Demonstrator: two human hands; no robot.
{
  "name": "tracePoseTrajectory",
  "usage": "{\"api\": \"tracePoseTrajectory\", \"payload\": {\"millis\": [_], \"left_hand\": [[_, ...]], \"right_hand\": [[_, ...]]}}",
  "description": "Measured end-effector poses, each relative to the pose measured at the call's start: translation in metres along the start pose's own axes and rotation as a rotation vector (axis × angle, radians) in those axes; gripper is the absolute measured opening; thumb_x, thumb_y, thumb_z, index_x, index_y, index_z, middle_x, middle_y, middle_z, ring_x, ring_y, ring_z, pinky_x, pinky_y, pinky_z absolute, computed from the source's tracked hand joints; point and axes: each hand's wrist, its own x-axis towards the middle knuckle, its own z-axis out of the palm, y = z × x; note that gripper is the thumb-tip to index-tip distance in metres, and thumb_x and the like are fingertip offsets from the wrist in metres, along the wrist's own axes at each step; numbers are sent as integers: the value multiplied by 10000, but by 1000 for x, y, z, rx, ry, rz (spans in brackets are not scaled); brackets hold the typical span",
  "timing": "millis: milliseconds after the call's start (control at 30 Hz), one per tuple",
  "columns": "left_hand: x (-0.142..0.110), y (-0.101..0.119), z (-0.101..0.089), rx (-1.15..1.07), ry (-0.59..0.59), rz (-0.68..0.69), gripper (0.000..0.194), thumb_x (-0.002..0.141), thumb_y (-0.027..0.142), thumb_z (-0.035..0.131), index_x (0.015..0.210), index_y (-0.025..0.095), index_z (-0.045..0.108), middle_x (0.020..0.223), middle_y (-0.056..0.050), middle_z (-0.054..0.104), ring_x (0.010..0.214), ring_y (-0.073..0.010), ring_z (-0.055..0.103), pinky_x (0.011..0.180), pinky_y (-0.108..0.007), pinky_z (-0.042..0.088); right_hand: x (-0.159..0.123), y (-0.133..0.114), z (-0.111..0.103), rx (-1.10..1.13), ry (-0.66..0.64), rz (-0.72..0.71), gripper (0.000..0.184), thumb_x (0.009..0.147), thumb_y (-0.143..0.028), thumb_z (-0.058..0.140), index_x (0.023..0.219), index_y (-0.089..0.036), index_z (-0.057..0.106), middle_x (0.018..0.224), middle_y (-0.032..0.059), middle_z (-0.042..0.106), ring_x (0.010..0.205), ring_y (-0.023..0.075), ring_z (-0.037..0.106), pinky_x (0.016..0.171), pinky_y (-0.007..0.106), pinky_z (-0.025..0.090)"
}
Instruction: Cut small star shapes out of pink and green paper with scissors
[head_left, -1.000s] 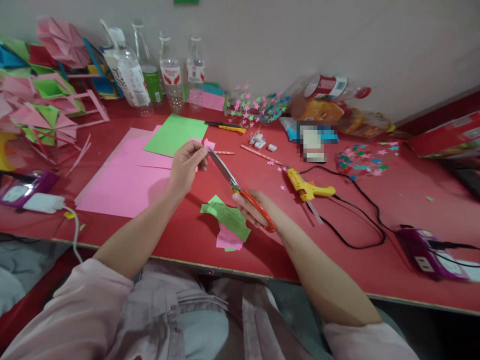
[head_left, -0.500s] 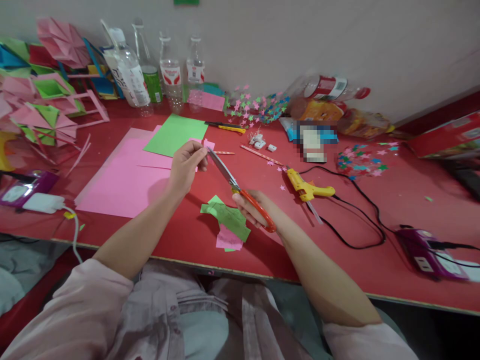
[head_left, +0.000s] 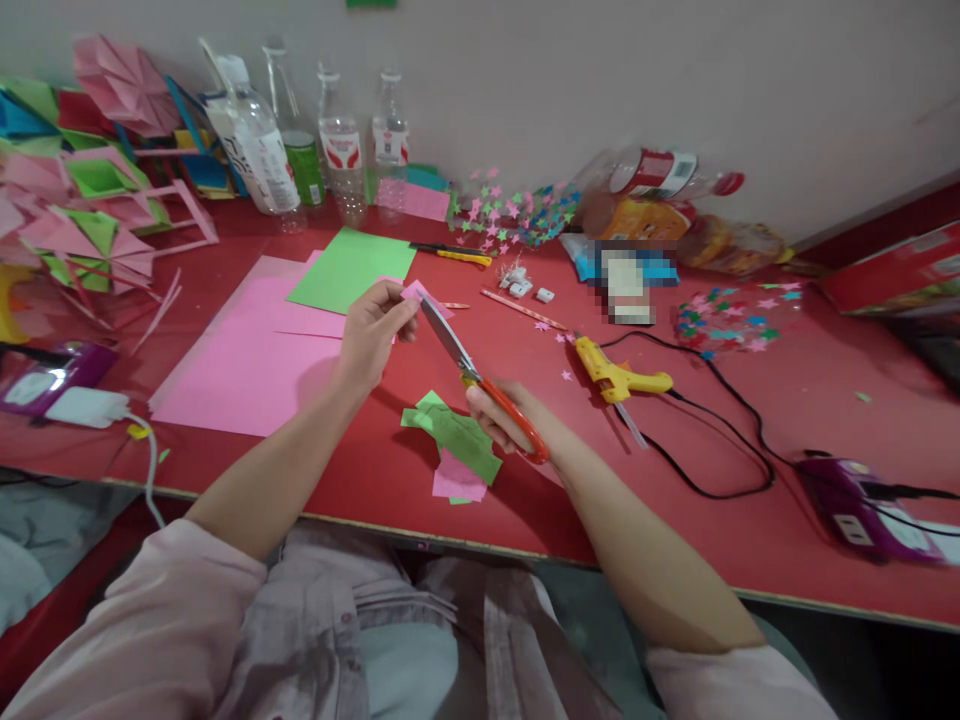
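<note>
My left hand (head_left: 373, 330) pinches a small pink paper piece (head_left: 421, 295) above the red table (head_left: 750, 400). My right hand (head_left: 506, 415) grips the orange handles of the scissors (head_left: 480, 380), whose blades point up-left and meet the pink piece. Under my right hand lie green paper scraps (head_left: 454, 435) and a pink scrap (head_left: 457, 480).
Pink sheets (head_left: 247, 360) and a green sheet (head_left: 351, 268) lie to the left. A yellow glue gun (head_left: 619, 375) with a black cord (head_left: 720, 440) lies to the right. Bottles (head_left: 341, 145) stand along the wall, folded paper crafts (head_left: 90, 200) at far left, paper stars (head_left: 517, 215) behind.
The pink piece now shows more at the blade tips; the scissors have shifted slightly. Both arms stay almost still.
</note>
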Motion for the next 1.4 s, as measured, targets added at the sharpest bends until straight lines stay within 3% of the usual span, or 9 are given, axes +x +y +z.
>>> {"api": "tracePoseTrajectory", "payload": {"millis": [367,633,1400], "left_hand": [[-1,3,0,-34,-55,-38,157,723,250,689,676,189,552,502,63,551,432,-41,496,439,-157,415],[-2,2,2,-28,-49,-45,163,740,238,677,661,194,541,489,65,552,418,-41,491,439,-159,413],[-3,4,5,-20,-38,-79,182,741,232,672,651,188,520,480,69,544,404,-34,480,433,-156,398]], "right_hand": [[-4,-4,-3,9,-45,-55,541,810,-729,539,695,-210,439,415,-85,383,348,58,340,335,173,309],[1,1,3,56,-40,-18,530,830,-718,524,687,-218,422,382,-100,345,308,52,287,313,182,297],[3,1,9,40,21,18,578,765,-770,563,663,-222,409,377,-97,356,288,49,305,291,182,300]]}}
